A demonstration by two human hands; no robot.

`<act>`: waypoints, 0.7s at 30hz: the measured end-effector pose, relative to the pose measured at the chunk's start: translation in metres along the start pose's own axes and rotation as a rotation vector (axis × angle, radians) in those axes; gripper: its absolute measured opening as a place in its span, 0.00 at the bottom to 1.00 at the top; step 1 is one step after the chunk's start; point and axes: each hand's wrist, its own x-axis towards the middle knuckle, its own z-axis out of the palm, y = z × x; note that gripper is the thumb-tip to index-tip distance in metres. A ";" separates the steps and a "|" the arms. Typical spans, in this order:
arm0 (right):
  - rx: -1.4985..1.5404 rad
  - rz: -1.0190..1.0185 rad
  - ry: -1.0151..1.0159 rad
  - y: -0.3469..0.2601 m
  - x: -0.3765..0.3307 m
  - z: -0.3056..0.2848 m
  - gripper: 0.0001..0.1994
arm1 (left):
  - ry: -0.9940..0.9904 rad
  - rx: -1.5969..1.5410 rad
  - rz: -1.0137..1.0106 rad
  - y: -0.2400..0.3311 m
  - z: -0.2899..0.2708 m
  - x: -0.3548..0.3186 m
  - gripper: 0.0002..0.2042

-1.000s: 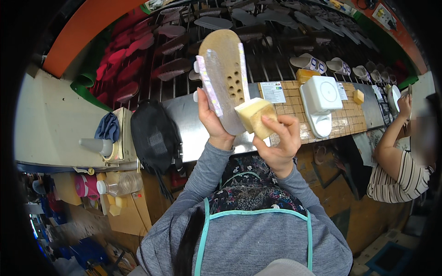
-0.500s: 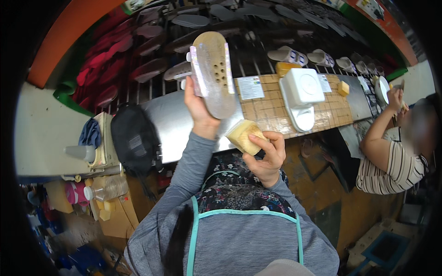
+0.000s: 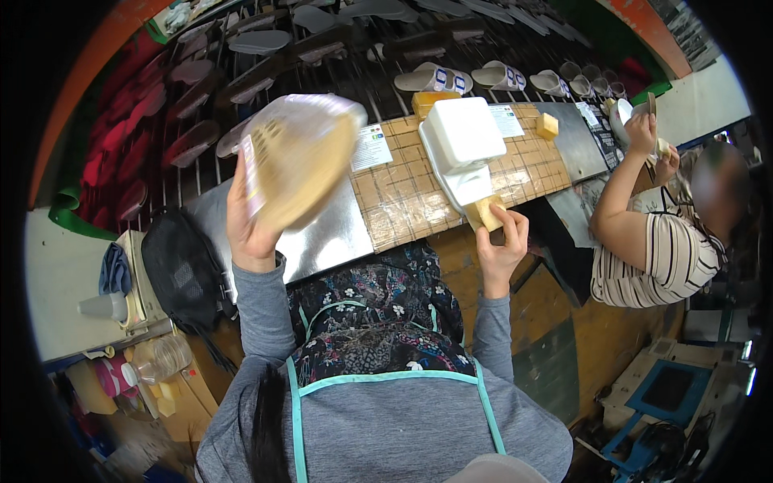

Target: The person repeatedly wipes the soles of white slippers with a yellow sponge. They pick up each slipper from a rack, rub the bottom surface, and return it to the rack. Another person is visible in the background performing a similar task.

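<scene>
Sole, oblong, tan, blurred to me, seemingly clasped in left hand, yellow sponge block pinched by right hand

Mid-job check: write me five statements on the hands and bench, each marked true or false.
1. The left hand holds a sole. True.
2. The right hand is empty. False: the right hand holds a sponge.
3. The white container is left of the sole. False: the white container is right of it.
4. A black bag lies left of the left hand. True.
5. The co-worker's top is plain. False: the top is striped.
</scene>
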 end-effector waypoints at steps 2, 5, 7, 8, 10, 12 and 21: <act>0.096 0.026 0.026 -0.007 0.004 -0.001 0.16 | -0.051 0.173 -0.009 -0.001 -0.006 0.001 0.27; 0.920 0.564 0.010 -0.033 0.010 -0.001 0.21 | 0.052 0.207 -0.125 -0.013 -0.001 0.009 0.29; 1.094 0.371 -0.095 -0.058 0.016 -0.002 0.24 | 0.050 0.239 -0.233 -0.032 0.011 0.020 0.31; 1.111 0.232 -0.149 -0.072 0.017 -0.002 0.24 | 0.051 0.256 -0.283 -0.043 0.017 0.026 0.32; 1.122 0.007 -0.284 -0.099 0.017 -0.001 0.24 | 0.347 0.451 -0.242 -0.063 0.029 0.034 0.34; 0.897 -0.253 -0.334 -0.118 0.019 0.005 0.24 | 0.432 0.538 -0.162 -0.077 0.034 0.033 0.30; 0.953 -0.273 -0.731 -0.138 0.011 0.033 0.23 | 0.545 0.722 -0.121 -0.059 0.026 -0.021 0.22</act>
